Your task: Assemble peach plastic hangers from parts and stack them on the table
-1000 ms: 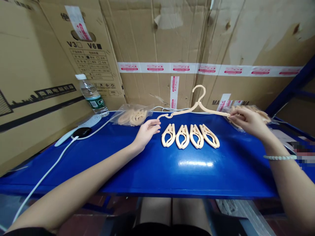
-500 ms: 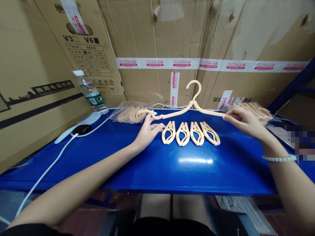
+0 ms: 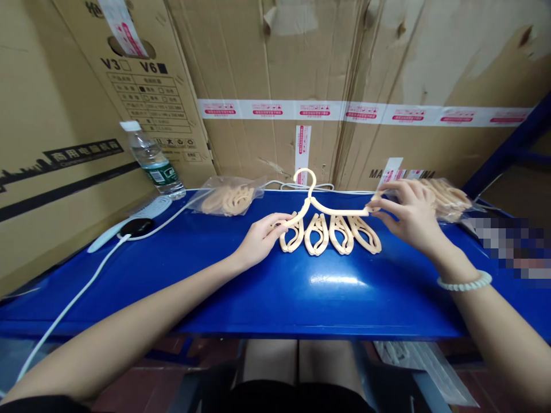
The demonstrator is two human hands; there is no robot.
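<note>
Head camera: left hand and right hand pinch the ends of the cream plastic hanger; hold it level

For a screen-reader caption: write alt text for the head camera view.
The person's left hand and right hand each hold one end of a cream hanger just above a row of four cream clips on a blue table. Bags of cream parts, a water bottle and a white cable lie further back, before cardboard boxes.
</note>
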